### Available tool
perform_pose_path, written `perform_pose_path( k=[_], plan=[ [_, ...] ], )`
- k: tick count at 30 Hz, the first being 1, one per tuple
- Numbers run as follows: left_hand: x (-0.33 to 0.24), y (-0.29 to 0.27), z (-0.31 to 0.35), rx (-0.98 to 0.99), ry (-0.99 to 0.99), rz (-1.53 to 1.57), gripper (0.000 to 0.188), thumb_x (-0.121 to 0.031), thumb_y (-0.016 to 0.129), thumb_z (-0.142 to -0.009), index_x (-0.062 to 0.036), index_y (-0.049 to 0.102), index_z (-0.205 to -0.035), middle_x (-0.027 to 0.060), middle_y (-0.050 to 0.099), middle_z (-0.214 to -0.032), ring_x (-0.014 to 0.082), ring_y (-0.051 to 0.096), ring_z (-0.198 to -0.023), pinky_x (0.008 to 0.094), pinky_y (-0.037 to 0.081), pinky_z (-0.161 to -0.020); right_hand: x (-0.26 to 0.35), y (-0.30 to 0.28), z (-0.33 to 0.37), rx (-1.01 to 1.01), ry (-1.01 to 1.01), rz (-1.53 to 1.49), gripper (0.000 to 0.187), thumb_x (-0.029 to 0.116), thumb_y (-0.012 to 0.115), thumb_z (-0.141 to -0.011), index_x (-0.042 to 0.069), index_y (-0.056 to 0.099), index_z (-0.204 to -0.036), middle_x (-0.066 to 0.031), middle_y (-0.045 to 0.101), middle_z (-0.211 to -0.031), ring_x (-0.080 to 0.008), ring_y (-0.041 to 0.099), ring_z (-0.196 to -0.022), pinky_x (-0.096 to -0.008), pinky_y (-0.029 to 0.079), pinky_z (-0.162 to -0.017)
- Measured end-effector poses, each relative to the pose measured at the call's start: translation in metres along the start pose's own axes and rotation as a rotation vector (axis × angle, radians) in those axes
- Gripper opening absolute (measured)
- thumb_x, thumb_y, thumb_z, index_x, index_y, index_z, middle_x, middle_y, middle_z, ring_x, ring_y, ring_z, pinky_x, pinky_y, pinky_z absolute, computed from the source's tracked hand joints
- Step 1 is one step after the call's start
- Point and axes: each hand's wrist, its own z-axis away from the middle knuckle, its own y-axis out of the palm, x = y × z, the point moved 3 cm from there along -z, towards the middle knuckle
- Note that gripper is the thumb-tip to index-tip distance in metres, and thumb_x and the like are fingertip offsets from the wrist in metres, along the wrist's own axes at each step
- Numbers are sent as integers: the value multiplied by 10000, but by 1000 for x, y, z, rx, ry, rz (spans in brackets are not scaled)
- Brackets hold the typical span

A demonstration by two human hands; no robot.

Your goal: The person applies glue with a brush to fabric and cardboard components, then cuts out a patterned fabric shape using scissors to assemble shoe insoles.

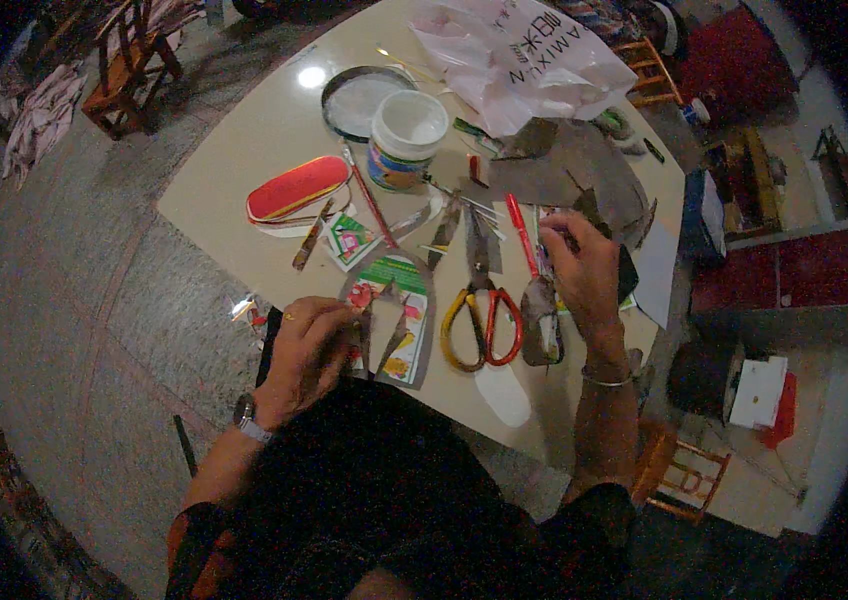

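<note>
My left hand (314,350) is at the near left of the table, its fingers curled together at the edge of a grey sole-shaped piece (428,312). Colourful printed paper (406,340) and a narrow dark curved strip (396,340) lie on that piece. What the left fingertips grip is hidden. Over the right side, my right hand (584,265) has its thumb and fingers drawn together; anything between them is too small to tell. Beside it lie a red pen (522,236) and a dark sole-shaped piece (543,322). Large scissors (482,318) with yellow and red handles lie between my hands.
A white tub (410,130) stands beside a round lid (344,122). A red oval case (299,188) lies at the left. Grey material (584,175) and a pale plastic bag (514,60) cover the far right. Wooden chairs (129,75) stand around the table.
</note>
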Motion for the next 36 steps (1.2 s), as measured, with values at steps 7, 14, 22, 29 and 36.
perform_pose_path(
  k=[7,14,22,29,36],
  plan=[
    [7,5,2,-80,37,35,458,34,674,-654,-72,602,-1094,109,610,-1074,305,574,-980,389,432,-873,42,80,-6,192,-154,-93,155,118,640,-888,7,648,-996,-107,667,-814,-174,628,-699,-311,503,-662],
    [6,3,2,-70,55,33,501,25,682,-650,-65,583,-1132,116,604,-1083,320,573,-1003,397,434,-886,73,148,-29,230,-187,167,191,136,638,-856,17,574,-991,-199,646,-893,-388,642,-817,-455,504,-717],
    [10,5,5,-113,83,64,470,11,683,-678,-44,578,-1133,122,604,-1090,316,577,-1008,409,426,-894,73,179,-35,148,-168,415,216,108,623,-841,4,564,-1022,-229,608,-978,-411,626,-851,-483,505,-716],
    [12,5,3,-118,124,87,434,-5,694,-707,-41,574,-1123,120,603,-1066,320,581,-986,417,429,-892,87,168,-25,-2,-364,256,197,54,586,-829,-14,545,-1009,-207,601,-942,-391,607,-799,-465,503,-704],
    [7,6,4,-114,117,58,446,-16,699,-712,-38,562,-1136,128,595,-1082,323,572,-1005,427,432,-884,112,107,-25,-171,-389,-60,176,69,530,-908,-2,531,-1069,-119,603,-905,-215,604,-719,-327,494,-626]
  ],
)
